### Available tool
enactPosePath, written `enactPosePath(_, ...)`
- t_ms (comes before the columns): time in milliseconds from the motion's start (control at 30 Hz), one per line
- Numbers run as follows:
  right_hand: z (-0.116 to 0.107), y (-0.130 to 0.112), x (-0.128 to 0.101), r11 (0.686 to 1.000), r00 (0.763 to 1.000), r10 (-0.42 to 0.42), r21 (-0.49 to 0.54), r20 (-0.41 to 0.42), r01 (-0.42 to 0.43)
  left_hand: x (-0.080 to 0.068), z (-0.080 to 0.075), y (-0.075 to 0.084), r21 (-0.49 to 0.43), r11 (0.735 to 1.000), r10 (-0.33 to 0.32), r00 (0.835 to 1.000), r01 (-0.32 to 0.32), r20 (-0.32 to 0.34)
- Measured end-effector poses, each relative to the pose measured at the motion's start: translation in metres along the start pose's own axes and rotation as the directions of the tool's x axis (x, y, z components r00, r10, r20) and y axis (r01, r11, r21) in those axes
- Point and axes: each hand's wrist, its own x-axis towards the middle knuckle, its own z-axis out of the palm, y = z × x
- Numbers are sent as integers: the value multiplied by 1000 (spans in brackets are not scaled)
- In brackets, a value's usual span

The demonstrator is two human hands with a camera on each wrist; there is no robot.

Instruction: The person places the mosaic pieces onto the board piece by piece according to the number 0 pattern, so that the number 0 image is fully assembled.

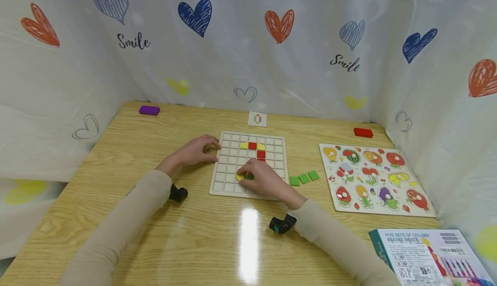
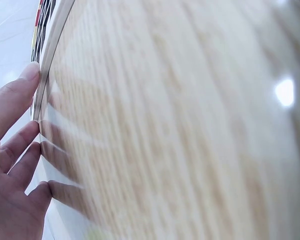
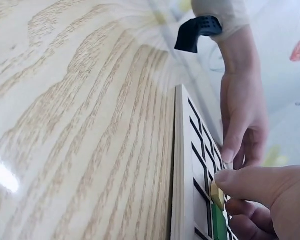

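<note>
Sleeves first, beige on both arms, and we follow them up the wooden table [image 1: 116,156] to our grid board [image 1: 248,165]. Our right hand [image 1: 264,180] sits low on the board, fingers curled and pinching a yellow piece [image 1: 240,176] right against a green tile [image 1: 250,177]; the right wrist view shows that yellow piece [image 3: 217,194] pressed by a fingertip just above the green tile [image 3: 219,222] in a cell. Our left hand [image 1: 196,150] rests at the board's left edge, fingers relaxed and straight, tips touching the rim, and the left wrist view confirms the fingers [image 2: 12,105] lying against the board's edge [image 2: 50,45], gripping nothing. Just right of the board we see three loose green tiles [image 1: 304,178] in a row on the table. Further up the board, red tiles [image 1: 257,149] and yellow pieces [image 1: 252,146] fill several cells. Off to the right lies a fruit puzzle board [image 1: 372,178], with a printed box [image 1: 423,256] nearer us. At the far edge we spot a small pattern card [image 1: 257,119], a purple block [image 1: 149,110] and a red block [image 1: 363,132].
</note>
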Motion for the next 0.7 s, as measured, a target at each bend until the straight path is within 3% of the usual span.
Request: enactPosePath(700, 3, 1, -1, 1000, 1000, 0, -9, -25, -1, -1, 0, 1, 2, 1000, 4, 1000, -4, -5)
